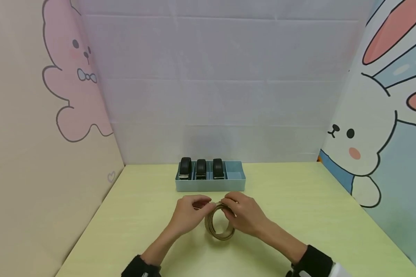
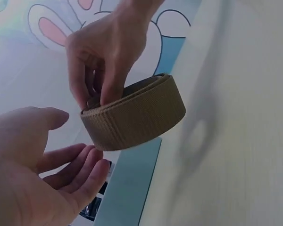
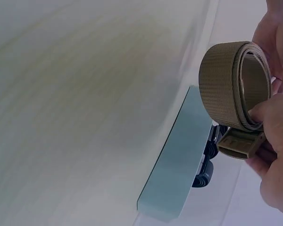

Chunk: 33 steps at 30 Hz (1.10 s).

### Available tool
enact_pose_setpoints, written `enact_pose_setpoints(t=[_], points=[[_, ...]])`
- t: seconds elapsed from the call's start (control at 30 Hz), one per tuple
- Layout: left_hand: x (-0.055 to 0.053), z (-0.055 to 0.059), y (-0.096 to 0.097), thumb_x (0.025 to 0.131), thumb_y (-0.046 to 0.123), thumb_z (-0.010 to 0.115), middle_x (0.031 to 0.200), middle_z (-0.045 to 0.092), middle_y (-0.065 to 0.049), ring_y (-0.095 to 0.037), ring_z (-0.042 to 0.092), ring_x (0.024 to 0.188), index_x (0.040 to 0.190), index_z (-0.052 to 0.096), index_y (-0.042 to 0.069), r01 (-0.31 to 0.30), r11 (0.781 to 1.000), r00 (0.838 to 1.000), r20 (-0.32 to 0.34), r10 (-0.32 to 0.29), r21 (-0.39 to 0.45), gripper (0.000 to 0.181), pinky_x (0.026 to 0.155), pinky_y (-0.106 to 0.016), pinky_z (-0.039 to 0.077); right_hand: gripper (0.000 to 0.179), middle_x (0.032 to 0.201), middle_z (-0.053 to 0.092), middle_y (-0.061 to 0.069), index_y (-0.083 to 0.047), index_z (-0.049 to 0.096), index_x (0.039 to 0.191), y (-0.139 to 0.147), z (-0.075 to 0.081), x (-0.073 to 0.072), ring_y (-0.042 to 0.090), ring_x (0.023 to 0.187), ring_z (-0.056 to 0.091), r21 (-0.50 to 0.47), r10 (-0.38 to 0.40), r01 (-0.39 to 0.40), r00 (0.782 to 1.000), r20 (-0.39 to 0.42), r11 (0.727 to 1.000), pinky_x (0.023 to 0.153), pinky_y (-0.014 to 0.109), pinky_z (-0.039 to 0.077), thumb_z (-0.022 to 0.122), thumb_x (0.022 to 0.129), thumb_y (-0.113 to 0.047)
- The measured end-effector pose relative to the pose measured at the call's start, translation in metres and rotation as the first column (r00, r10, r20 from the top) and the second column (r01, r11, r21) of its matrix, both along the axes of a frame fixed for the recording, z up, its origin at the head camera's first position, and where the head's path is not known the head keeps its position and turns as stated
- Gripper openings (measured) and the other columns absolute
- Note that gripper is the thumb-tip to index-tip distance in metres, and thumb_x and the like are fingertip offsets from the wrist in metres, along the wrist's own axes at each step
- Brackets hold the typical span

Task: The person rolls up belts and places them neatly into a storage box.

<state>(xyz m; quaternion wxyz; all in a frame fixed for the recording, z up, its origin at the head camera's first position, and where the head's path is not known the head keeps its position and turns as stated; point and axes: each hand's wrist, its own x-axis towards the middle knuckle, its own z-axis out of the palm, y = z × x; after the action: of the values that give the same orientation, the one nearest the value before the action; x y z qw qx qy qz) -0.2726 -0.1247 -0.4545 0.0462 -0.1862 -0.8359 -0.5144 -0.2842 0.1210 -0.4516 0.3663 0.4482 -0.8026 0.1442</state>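
A tan webbing belt, coiled into a round roll, is held above the table in front of me. My right hand pinches the coil at its upper right, thumb inside the ring. In the right wrist view the belt's buckle sticks out beside the coil, close to those fingers. My left hand is at the left of the coil. In the left wrist view its fingers are loosely bent, with the thumb apart from the belt; whether a fingertip touches the belt's edge I cannot tell.
Behind the hands stands a light blue divided box. Three compartments hold rolled black belts; the rightmost compartment shows its bare bottom. The yellow table is enclosed by a white back wall and side walls with cartoon animals.
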Motion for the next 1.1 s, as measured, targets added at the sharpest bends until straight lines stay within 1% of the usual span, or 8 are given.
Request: enact_pose_setpoints(t=[0.13, 0.27, 0.4, 0.5, 0.63, 0.87, 1.0, 1.1], points=[[-0.004, 0.004, -0.004, 0.115, 0.033, 0.068, 0.117, 0.085, -0.011, -0.014, 0.082, 0.102, 0.129, 0.083, 0.009, 0.048, 0.988, 0.981, 0.177, -0.074, 0.149, 0.032, 0.091, -0.031, 0.069, 0.038, 0.103, 0.078, 0.005, -0.005, 0.082, 0.107, 0.007, 0.004, -0.003, 0.017, 0.092, 0.075, -0.064, 0.082, -0.081, 0.997, 0.008, 0.995, 0.079, 0.027, 0.064, 0.100, 0.075, 0.001], [-0.004, 0.005, -0.004, 0.115, 0.032, 0.068, 0.122, 0.084, -0.013, -0.016, 0.082, 0.106, 0.131, 0.082, 0.006, 0.080, 0.972, 0.960, 0.244, -0.135, 0.223, 0.034, 0.095, -0.033, 0.068, 0.041, 0.104, 0.078, 0.006, -0.002, 0.080, 0.107, 0.010, 0.007, -0.004, 0.018, 0.092, 0.075, -0.113, 0.097, -0.096, 0.995, 0.006, 0.989, 0.079, 0.026, 0.065, 0.100, 0.072, 0.004], [-0.002, 0.012, -0.003, 0.109, 0.043, 0.077, 0.118, 0.086, -0.007, -0.016, 0.082, 0.103, 0.126, 0.085, 0.013, 0.086, 0.978, 0.951, 0.276, -0.138, 0.191, 0.036, 0.094, -0.040, 0.068, 0.042, 0.105, 0.076, 0.007, -0.002, 0.078, 0.107, 0.010, 0.010, -0.002, 0.017, 0.093, 0.076, -0.112, 0.104, -0.106, 0.994, -0.029, 0.988, 0.078, 0.024, 0.064, 0.101, 0.072, 0.005], [-0.002, 0.020, -0.002, 0.102, 0.048, 0.084, 0.112, 0.087, -0.002, -0.015, 0.081, 0.100, 0.118, 0.088, 0.019, 0.096, 0.991, 0.954, 0.275, -0.120, 0.098, 0.034, 0.090, -0.045, 0.066, 0.045, 0.105, 0.076, 0.006, -0.003, 0.076, 0.108, 0.008, 0.012, -0.001, 0.015, 0.092, 0.075, -0.091, 0.131, -0.137, 0.989, -0.072, 0.986, 0.077, 0.022, 0.064, 0.101, 0.071, 0.005], [-0.003, 0.033, -0.003, 0.095, 0.046, 0.091, 0.104, 0.087, 0.002, -0.014, 0.076, 0.094, 0.110, 0.090, 0.021, 0.130, 0.991, 0.960, 0.254, -0.118, -0.033, 0.029, 0.080, -0.039, 0.064, 0.047, 0.105, 0.076, 0.006, -0.002, 0.076, 0.109, 0.005, 0.012, 0.000, 0.016, 0.090, 0.075, -0.062, 0.157, -0.166, 0.979, -0.129, 0.984, 0.077, 0.023, 0.064, 0.102, 0.069, 0.004], [-0.005, 0.046, -0.003, 0.088, 0.028, 0.093, 0.085, 0.084, 0.002, -0.014, 0.068, 0.078, 0.095, 0.091, 0.019, 0.192, 0.974, 0.956, 0.250, -0.157, -0.123, 0.012, 0.067, -0.032, 0.054, 0.045, 0.104, 0.077, 0.005, -0.001, 0.078, 0.108, 0.000, 0.011, 0.000, 0.015, 0.090, 0.075, -0.012, 0.161, -0.167, 0.967, -0.200, 0.986, 0.079, 0.025, 0.065, 0.099, 0.070, 0.003], [-0.006, 0.040, -0.002, 0.091, 0.024, 0.091, 0.083, 0.083, 0.005, -0.009, 0.072, 0.077, 0.092, 0.090, 0.019, 0.225, 0.956, 0.968, 0.152, -0.198, -0.190, 0.005, 0.065, -0.029, 0.057, 0.040, 0.101, 0.077, 0.003, -0.004, 0.077, 0.105, -0.001, 0.008, 0.002, 0.015, 0.090, 0.075, 0.012, 0.152, -0.152, 0.966, -0.211, 0.988, 0.079, 0.026, 0.065, 0.097, 0.071, 0.002], [-0.007, 0.037, -0.003, 0.094, 0.023, 0.091, 0.083, 0.084, 0.006, -0.004, 0.074, 0.074, 0.094, 0.089, 0.020, 0.253, 0.939, 0.967, 0.060, -0.246, -0.233, 0.004, 0.064, -0.025, 0.058, 0.037, 0.100, 0.076, 0.002, -0.006, 0.075, 0.101, -0.001, 0.008, 0.003, 0.015, 0.091, 0.073, 0.018, 0.140, -0.140, 0.967, -0.211, 0.990, 0.080, 0.027, 0.065, 0.096, 0.071, 0.001]])
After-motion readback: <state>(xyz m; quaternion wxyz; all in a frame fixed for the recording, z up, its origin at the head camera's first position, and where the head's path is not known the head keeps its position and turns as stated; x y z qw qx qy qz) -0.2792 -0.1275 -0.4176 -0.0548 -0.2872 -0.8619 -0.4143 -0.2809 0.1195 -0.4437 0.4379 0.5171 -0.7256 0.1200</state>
